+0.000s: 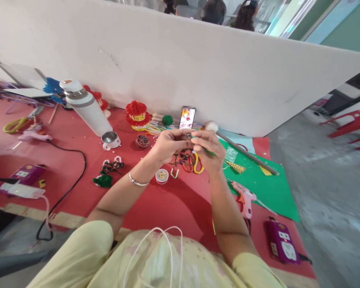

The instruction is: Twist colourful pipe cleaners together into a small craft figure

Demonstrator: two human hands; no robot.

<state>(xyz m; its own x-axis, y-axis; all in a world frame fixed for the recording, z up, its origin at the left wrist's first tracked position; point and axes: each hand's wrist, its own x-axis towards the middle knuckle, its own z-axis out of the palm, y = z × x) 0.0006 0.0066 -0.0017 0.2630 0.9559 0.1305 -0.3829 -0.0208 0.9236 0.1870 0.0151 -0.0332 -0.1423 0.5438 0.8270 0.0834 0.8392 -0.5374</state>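
A: Holding what in the right hand (pixel 210 146)?

B: Grasping a slim green tool (pixel 210 152), slanted across the fingers, with one end poking out on the wrist side.

A: And in the left hand (pixel 169 146)?

B: Pinching a small piece (pixel 185 135) between thumb and fingertips, close by the other hand. Cannot name it: too tiny and partly covered by the grip.

A: Raised, or resting on the bench (pixel 168 210)?

B: Raised above the red bench, tool and all, just in front of a phone (pixel 186 119) propped by the white partition (pixel 168 68).

A: Spot anything underneath?

B: See tangled dark cords (pixel 182 159) just below, beside yellow-handled scissors (pixel 199 165). Add a round spool (pixel 161 176) and a bent pale piece (pixel 174 173), next to each other.

A: Look right, then.

B: Find a green sheet (pixel 271 196) there, with a pink glue gun (pixel 246 197) at the near edge. Note a purple socket block (pixel 283 242) near the bench corner.

A: And left?

B: Notice a white flask (pixel 88 110) beside a small cup (pixel 110 139), plus a red-and-yellow ornament (pixel 137 115) near the partition.
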